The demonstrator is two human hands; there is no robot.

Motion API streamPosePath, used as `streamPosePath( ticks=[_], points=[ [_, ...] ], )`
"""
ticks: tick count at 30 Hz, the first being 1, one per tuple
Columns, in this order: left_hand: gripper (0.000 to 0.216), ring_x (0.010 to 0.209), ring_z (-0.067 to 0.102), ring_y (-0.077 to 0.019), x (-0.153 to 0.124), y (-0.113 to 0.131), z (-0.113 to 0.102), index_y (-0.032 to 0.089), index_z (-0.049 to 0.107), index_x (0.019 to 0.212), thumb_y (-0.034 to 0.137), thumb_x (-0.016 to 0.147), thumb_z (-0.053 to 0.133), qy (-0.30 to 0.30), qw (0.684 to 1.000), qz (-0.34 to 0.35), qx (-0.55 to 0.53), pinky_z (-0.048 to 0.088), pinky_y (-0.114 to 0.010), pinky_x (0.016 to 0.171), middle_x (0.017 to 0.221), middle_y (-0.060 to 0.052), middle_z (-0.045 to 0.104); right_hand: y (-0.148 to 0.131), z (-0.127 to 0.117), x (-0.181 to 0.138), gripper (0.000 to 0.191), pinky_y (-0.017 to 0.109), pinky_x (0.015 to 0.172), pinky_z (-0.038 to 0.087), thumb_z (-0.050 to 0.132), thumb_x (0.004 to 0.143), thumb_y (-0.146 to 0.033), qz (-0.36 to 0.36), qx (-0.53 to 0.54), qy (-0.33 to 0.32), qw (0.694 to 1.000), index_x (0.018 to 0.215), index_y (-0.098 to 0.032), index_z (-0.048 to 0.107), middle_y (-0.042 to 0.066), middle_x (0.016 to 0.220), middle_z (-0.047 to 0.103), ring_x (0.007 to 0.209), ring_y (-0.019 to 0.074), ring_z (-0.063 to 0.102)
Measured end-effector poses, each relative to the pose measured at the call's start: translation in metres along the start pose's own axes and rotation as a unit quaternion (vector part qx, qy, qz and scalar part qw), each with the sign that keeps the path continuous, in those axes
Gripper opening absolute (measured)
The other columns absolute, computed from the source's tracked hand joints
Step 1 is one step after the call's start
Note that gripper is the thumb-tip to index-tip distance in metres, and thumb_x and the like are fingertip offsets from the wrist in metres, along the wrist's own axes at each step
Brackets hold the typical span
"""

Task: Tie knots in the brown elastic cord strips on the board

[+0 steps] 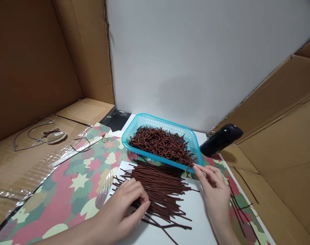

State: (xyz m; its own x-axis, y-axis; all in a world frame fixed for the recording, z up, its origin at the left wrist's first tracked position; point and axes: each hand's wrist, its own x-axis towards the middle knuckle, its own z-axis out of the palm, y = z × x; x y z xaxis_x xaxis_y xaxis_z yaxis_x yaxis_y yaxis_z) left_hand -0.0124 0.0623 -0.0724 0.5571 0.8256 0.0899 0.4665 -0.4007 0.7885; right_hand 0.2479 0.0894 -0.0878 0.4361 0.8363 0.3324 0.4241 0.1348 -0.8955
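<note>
A bundle of long dark brown cords (158, 189) lies side by side on a white sheet (195, 217). My left hand (126, 204) rests on the bundle's left end, fingers curled and pressing the cords down. My right hand (214, 190) is at the bundle's right side, thumb and forefinger pinched on a single brown cord near the corner of a turquoise plastic basket (134, 127). The basket holds a heap of short knotted brown cord pieces (162, 143).
A camouflage-patterned mat (68, 190) covers the table under the white sheet. A black glossy tool (221, 139) lies right of the basket. Loose cords (240, 204) lie at the right. Cardboard walls stand left and right; a small pad with a bow (55, 136) lies at the left.
</note>
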Motion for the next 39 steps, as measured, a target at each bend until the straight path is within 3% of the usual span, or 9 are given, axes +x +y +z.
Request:
streamPosePath(
  ticks=[12,20,26,30,33,36,39],
  points=[
    [0.012,0.085,0.049,-0.0202,0.002,-0.005,0.002,0.022,0.055,0.090,0.020,0.089,0.044,-0.020,0.999,0.005,0.038,0.037,-0.032,0.077,0.091,-0.005,0.059,0.000,0.002,0.009,0.024,0.028,0.058,0.040,0.069,0.074,-0.039,0.007,0.014,0.012,1.000,0.086,-0.019,0.074,0.004,0.086,0.054,0.072,0.0171,0.050],
    [0.015,0.080,0.050,-0.0188,0.005,-0.002,0.001,0.020,0.057,0.084,0.020,0.090,0.043,-0.028,0.999,0.017,0.031,0.036,-0.032,0.076,0.084,-0.004,0.061,-0.004,0.003,0.014,0.025,0.030,0.060,0.040,0.068,0.074,-0.038,0.019,0.008,-0.005,1.000,0.087,-0.017,0.074,0.004,0.082,0.054,0.070,0.0168,0.049],
    [0.016,0.080,0.052,-0.0183,0.005,0.001,-0.001,0.020,0.057,0.085,0.023,0.091,0.043,0.005,1.000,-0.001,0.002,0.038,-0.031,0.076,0.083,-0.003,0.062,-0.007,0.002,0.016,0.027,0.030,0.060,0.040,0.066,0.076,-0.038,0.019,-0.003,-0.017,1.000,0.091,-0.016,0.072,0.002,0.081,0.052,0.064,0.0153,0.045],
    [0.016,0.079,0.053,-0.0175,0.007,0.000,-0.003,0.020,0.059,0.083,0.026,0.091,0.046,0.024,0.999,-0.036,-0.032,0.039,-0.028,0.073,0.082,-0.003,0.062,-0.027,0.000,0.005,0.026,0.030,0.059,0.038,0.061,0.083,-0.032,-0.041,-0.035,0.025,0.998,0.106,-0.020,0.065,0.001,0.086,0.046,0.061,0.0140,0.040],
    [0.018,0.077,0.055,-0.0165,0.008,0.001,-0.004,0.020,0.061,0.083,0.030,0.089,0.048,0.027,0.994,-0.077,-0.074,0.040,-0.026,0.069,0.081,-0.003,0.063,-0.043,0.000,-0.012,0.011,0.031,0.067,0.039,0.057,0.087,-0.026,-0.111,-0.028,-0.073,0.991,0.092,-0.023,0.067,0.002,0.086,0.049,0.077,0.0186,0.048],
    [0.018,0.075,0.057,-0.0156,0.008,0.002,-0.005,0.020,0.063,0.083,0.032,0.088,0.051,0.024,0.986,-0.109,-0.124,0.041,-0.024,0.067,0.080,-0.002,0.064,-0.051,0.003,-0.028,0.012,0.033,0.081,0.040,0.054,0.089,-0.024,-0.112,-0.022,-0.255,0.960,0.090,-0.025,0.067,0.004,0.094,0.052,0.092,0.0209,0.051],
    [0.018,0.074,0.058,-0.0149,0.007,0.003,-0.005,0.019,0.063,0.083,0.033,0.088,0.052,0.028,0.981,-0.112,-0.153,0.042,-0.023,0.067,0.078,-0.001,0.064,-0.052,0.008,-0.038,0.012,0.033,0.087,0.038,0.054,0.089,-0.023,-0.099,-0.032,-0.376,0.921,0.094,-0.025,0.065,0.004,0.100,0.055,0.099,0.0209,0.051]
  ],
)
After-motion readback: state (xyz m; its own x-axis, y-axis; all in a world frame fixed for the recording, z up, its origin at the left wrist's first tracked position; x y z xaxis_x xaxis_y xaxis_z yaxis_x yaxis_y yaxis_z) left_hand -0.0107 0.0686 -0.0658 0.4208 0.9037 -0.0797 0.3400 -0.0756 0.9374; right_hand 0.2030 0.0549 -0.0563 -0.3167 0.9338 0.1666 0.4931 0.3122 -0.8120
